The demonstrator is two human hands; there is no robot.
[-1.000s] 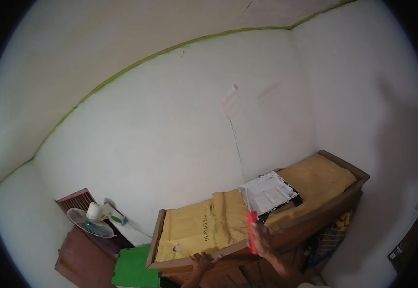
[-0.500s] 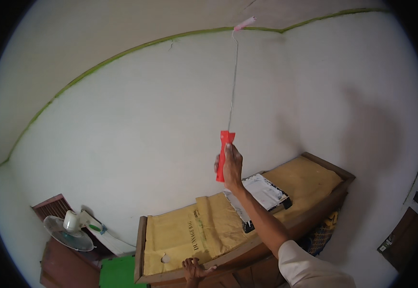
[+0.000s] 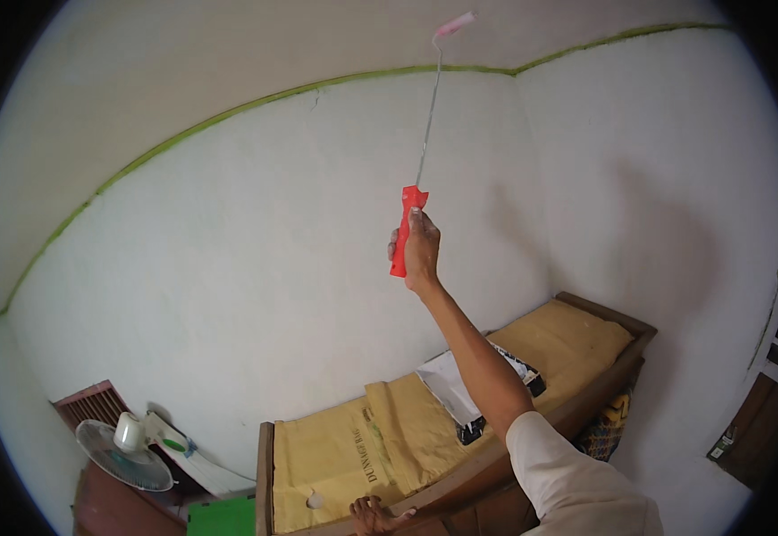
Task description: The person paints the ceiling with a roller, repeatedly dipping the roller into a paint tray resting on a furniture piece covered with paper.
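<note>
Raised high in my right hand (image 3: 422, 248) is a small paint roller, its red handle (image 3: 402, 241) wrapped by my fingers. A long thin wire frame (image 3: 427, 129) runs up from the handle to a pale pink roller sleeve (image 3: 456, 24). The sleeve is up by the off-white ceiling (image 3: 255, 45), above the green line (image 3: 335, 79) along the wall's top; whether it touches, I cannot tell. My left hand (image 3: 376, 516) rests on the front edge of a wooden cabinet (image 3: 487, 481), fingers apart and thumb stretched out. A paint-smeared tray (image 3: 447, 384) sits on the cabinet, partly hidden by my right arm.
Yellow-brown sheeting (image 3: 317, 447) with a small hole covers the cabinet top inside a raised wooden rim. At lower left are a fan (image 3: 125, 451) and a green box-like thing (image 3: 219, 516). A fine crack marks the white wall (image 3: 228, 250). Dark items (image 3: 755, 429) stand at far right.
My right hand and the roller have gone up, taking the sleeve from the green line to above it, over the ceiling. My left hand stays at the cabinet edge; the view has shifted slightly.
</note>
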